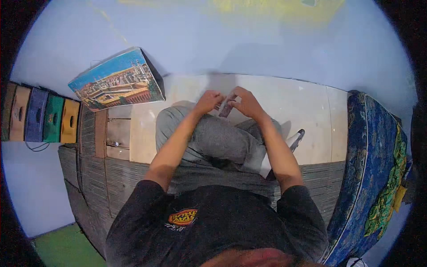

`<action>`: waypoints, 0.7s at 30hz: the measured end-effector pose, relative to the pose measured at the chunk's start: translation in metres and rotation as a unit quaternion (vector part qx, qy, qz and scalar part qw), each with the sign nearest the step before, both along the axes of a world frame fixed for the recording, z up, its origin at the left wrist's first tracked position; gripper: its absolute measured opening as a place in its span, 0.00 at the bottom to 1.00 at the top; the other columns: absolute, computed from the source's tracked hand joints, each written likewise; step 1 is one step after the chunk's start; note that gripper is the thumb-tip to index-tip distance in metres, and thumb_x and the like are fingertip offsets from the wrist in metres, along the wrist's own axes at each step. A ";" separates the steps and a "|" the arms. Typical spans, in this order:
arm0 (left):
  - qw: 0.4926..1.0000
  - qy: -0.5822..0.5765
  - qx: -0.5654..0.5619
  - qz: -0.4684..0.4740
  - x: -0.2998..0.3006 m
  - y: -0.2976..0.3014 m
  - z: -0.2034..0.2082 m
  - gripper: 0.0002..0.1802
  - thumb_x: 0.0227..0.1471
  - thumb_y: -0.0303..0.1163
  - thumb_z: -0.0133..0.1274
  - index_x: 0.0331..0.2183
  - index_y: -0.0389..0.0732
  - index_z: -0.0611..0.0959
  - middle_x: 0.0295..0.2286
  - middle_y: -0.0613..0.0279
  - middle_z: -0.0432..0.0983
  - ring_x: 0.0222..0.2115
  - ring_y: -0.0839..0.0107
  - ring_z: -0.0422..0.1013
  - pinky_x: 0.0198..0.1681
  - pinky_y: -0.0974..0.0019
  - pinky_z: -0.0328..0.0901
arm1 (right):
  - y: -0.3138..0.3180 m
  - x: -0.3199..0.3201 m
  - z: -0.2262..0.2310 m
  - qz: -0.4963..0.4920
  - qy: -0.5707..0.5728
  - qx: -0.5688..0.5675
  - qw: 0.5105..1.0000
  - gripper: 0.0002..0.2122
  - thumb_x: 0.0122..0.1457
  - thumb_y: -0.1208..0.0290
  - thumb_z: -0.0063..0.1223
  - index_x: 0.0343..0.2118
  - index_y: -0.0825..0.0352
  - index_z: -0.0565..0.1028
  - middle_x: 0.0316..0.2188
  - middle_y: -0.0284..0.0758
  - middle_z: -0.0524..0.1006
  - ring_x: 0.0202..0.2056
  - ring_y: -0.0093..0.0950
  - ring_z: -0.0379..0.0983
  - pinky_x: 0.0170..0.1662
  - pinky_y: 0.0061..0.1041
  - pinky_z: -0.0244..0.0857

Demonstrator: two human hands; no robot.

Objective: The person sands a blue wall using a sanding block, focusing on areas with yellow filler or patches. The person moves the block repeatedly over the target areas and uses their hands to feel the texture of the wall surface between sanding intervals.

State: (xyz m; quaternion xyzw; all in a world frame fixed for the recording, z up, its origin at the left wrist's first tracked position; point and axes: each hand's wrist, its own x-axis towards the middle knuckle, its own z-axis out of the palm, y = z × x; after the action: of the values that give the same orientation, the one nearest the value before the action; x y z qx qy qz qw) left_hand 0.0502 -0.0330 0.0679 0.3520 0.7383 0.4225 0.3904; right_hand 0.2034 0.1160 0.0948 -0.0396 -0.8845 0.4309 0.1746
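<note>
Above my crossed legs, my right hand (246, 103) grips a small flat strip (227, 106), pinkish-brown and roughly rectangular, tilted between thumb and fingers. Its kind cannot be made out. Close to the strip's left side is my left hand (208, 102), fingers curled together and pointing toward it. Whatever the left fingertips pinch, if anything, is hidden or too small to see. Grey trousers (218, 135) cover my legs beneath both hands. By my right knee lies a slim, dark-and-silver object (297, 139), too blurred to name.
A large picture panel of a city (120, 82) leans against the pale wall (275, 53). Colored crates or drawers (53, 116) stand at the left. A blue patterned mattress (362, 164) with a green cloth (386, 191) is at the right. Pale boards (316, 115) cover the floor ahead.
</note>
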 end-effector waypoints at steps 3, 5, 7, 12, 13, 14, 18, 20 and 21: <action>0.991 0.125 0.045 -0.026 0.008 0.003 0.001 0.17 0.55 0.40 0.52 0.29 0.34 0.83 0.20 0.55 0.75 0.22 0.72 0.70 0.28 0.63 0.67 | 0.007 0.003 -0.004 -0.012 -0.011 -0.017 1.000 0.12 0.48 0.67 0.64 0.31 0.69 0.75 0.30 0.41 0.74 0.34 0.41 0.71 0.38 0.36 0.65; 0.983 0.163 0.078 -0.035 0.011 0.003 -0.001 0.16 0.55 0.39 0.52 0.29 0.34 0.82 0.19 0.53 0.73 0.21 0.70 0.68 0.28 0.61 0.64 | 0.008 0.003 -0.006 -0.013 -0.028 -0.034 0.999 0.12 0.49 0.66 0.64 0.29 0.69 0.75 0.28 0.41 0.74 0.33 0.41 0.72 0.38 0.35 0.65; 0.985 0.143 0.087 -0.034 0.012 0.002 -0.005 0.15 0.55 0.39 0.51 0.30 0.34 0.81 0.20 0.50 0.73 0.21 0.68 0.67 0.28 0.59 0.62 | 0.008 0.002 -0.008 -0.011 -0.052 -0.043 0.998 0.12 0.49 0.65 0.64 0.29 0.69 0.75 0.27 0.40 0.74 0.32 0.40 0.72 0.37 0.35 0.65; 0.976 0.173 0.120 -0.047 0.010 0.002 -0.012 0.15 0.55 0.38 0.51 0.30 0.34 0.82 0.21 0.48 0.74 0.22 0.66 0.69 0.30 0.60 0.64 | 0.003 -0.001 -0.008 -0.011 -0.042 -0.041 0.998 0.12 0.51 0.63 0.62 0.27 0.67 0.76 0.25 0.40 0.75 0.29 0.40 0.72 0.35 0.34 0.67; 0.971 0.190 0.136 -0.044 0.009 0.001 -0.014 0.15 0.55 0.37 0.51 0.30 0.34 0.82 0.21 0.48 0.75 0.22 0.66 0.69 0.30 0.60 0.65 | 0.003 0.000 -0.007 -0.011 -0.044 -0.037 0.998 0.11 0.51 0.63 0.62 0.27 0.67 0.76 0.25 0.40 0.75 0.29 0.40 0.72 0.35 0.34 0.67; 0.973 0.192 0.113 -0.059 0.008 0.001 -0.012 0.15 0.55 0.38 0.50 0.31 0.35 0.82 0.22 0.49 0.76 0.24 0.67 0.70 0.31 0.60 0.65 | 0.002 0.001 -0.003 -0.012 -0.048 -0.034 0.998 0.11 0.51 0.63 0.62 0.27 0.67 0.76 0.25 0.41 0.75 0.29 0.41 0.72 0.35 0.34 0.67; 0.983 0.134 0.093 -0.079 0.007 0.001 -0.009 0.16 0.56 0.40 0.50 0.32 0.36 0.82 0.23 0.53 0.76 0.26 0.70 0.72 0.32 0.59 0.66 | -0.001 0.001 -0.006 -0.017 -0.034 -0.001 0.999 0.11 0.51 0.64 0.62 0.26 0.68 0.76 0.25 0.41 0.75 0.30 0.41 0.73 0.35 0.34 0.67; 0.992 0.087 0.058 -0.063 0.014 0.000 0.011 0.16 0.56 0.39 0.50 0.32 0.36 0.83 0.21 0.56 0.75 0.24 0.71 0.71 0.31 0.61 0.66 | 0.002 0.002 -0.008 -0.031 -0.052 0.012 0.998 0.11 0.51 0.64 0.62 0.27 0.68 0.76 0.25 0.42 0.75 0.30 0.40 0.73 0.36 0.35 0.67; 0.994 0.073 0.049 -0.063 0.013 0.002 0.007 0.16 0.56 0.40 0.51 0.32 0.36 0.83 0.21 0.57 0.76 0.24 0.72 0.71 0.31 0.62 0.67 | 0.003 0.003 -0.008 -0.039 -0.062 0.018 0.997 0.11 0.51 0.64 0.62 0.27 0.68 0.76 0.25 0.42 0.75 0.30 0.40 0.73 0.36 0.35 0.67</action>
State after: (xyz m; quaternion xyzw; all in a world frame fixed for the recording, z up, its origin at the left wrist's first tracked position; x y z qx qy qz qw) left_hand 0.0634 -0.0314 0.0746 0.4461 0.7198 0.4058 0.3440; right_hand 0.2065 0.1189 0.0869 -0.0971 -0.8989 0.4048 0.1369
